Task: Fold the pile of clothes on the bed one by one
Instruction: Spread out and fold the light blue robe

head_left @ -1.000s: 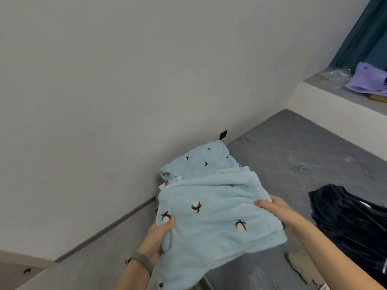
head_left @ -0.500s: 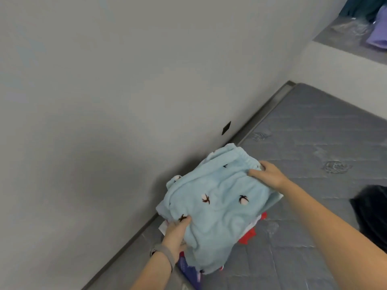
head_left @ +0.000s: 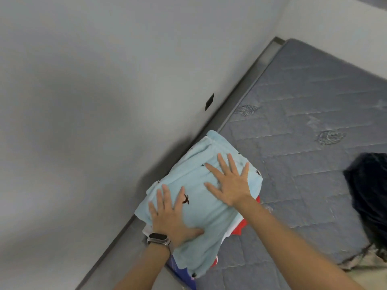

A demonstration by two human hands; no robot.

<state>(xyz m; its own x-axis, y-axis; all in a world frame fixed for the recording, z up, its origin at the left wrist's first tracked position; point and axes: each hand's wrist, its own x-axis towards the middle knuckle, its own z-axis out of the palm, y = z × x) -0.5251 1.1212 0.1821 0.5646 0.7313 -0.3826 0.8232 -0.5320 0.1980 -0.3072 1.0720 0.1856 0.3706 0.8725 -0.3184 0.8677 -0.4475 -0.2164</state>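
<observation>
Bed (head_left: pixel 303 114) fills the right of the view, a grey quilted mattress running along the pale wall (head_left: pixel 83 101), and on its near corner against that wall sits the stack of folded clothes (head_left: pixel 240 229), red, white and blue edges showing beneath its top piece. That top piece is the light blue fleece garment (head_left: pixel 199 216), folded into a rough oblong whose long axis runs parallel to the wall, from the near end at the lower edge up and away. Both hands lie flat on it with fingers spread and straight, gripping nothing: the left hand (head_left: pixel 171 216), with a watch (head_left: pixel 158 238) on its wrist, presses the nearer half, and the right hand (head_left: pixel 228 181) presses the farther half, closer to the bed's open middle. This looks like the last pat-down of a finished fold. What remains to fold seems to be the dark navy garment (head_left: pixel 368 195), lying crumpled at the right edge of the view, well apart from the stack and across bare mattress. It lies to the right of both hands, so the right hand is the nearer one for a reach toward it.
</observation>
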